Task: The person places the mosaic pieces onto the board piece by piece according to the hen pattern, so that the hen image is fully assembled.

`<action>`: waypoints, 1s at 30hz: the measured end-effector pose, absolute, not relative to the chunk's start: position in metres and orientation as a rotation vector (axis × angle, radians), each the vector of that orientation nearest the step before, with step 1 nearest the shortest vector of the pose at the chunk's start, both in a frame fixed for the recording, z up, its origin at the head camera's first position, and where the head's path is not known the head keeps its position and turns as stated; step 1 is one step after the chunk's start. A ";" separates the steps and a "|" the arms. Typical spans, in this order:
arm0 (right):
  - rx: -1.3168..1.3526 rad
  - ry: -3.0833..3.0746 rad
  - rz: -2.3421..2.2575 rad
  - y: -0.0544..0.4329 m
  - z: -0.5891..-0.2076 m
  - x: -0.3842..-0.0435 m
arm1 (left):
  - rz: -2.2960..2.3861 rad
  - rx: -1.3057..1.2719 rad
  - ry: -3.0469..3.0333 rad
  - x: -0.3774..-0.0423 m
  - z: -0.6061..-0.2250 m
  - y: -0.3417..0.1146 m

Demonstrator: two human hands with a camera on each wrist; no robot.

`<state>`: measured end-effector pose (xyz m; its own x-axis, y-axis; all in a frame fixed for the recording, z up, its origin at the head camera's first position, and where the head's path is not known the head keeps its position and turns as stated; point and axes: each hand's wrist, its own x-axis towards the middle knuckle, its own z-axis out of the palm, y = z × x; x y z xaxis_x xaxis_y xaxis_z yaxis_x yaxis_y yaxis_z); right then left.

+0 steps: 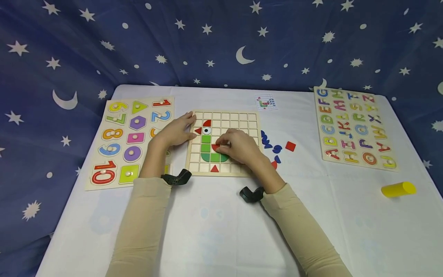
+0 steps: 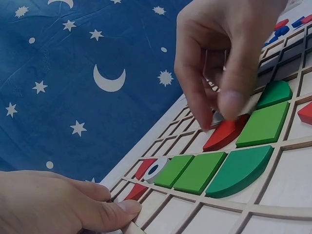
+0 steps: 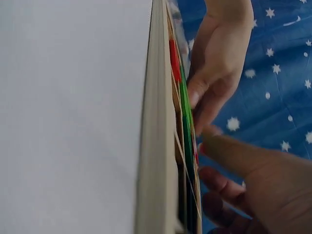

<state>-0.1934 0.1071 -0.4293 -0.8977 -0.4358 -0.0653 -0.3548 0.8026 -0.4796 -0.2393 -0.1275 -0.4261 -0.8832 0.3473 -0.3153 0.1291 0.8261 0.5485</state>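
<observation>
A wooden grid board lies in front of me. My left hand rests at its left edge, fingers extended, with the thumb on the rim. The right hand pinches a red quarter-round piece over a cell beside the green pieces. Light green squares run down a column, with dark green rounded pieces at the bottom row. Above them sit a white disc with a dark centre, a red curved piece and a red triangle. Another red triangle lies in the lowest row.
Right of the board lie several blue pieces and a red square. A small picture card is behind. A number-and-shape board stands left, a letter board right, with a yellow cylinder nearer.
</observation>
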 end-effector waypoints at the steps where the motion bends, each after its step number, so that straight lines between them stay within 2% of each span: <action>1: -0.617 2.817 -0.714 0.110 -0.428 -0.195 | 0.743 0.354 2.601 -0.239 -0.426 -0.127; 5: -0.543 2.781 -0.780 0.137 -0.419 -0.203 | 0.748 0.349 2.594 -0.239 -0.426 -0.127; 11: -0.312 2.735 -0.762 0.207 -0.412 -0.215 | 0.740 0.379 2.599 -0.237 -0.424 -0.127; 18: -0.067 2.584 -0.685 0.274 -0.418 -0.210 | 0.734 0.387 2.607 -0.236 -0.425 -0.128; 22: -0.034 2.563 -0.711 0.286 -0.420 -0.209 | 0.736 0.395 2.612 -0.236 -0.425 -0.128; 30: 0.057 2.702 -0.762 0.278 -0.426 -0.212 | 0.738 0.397 2.611 -0.237 -0.426 -0.127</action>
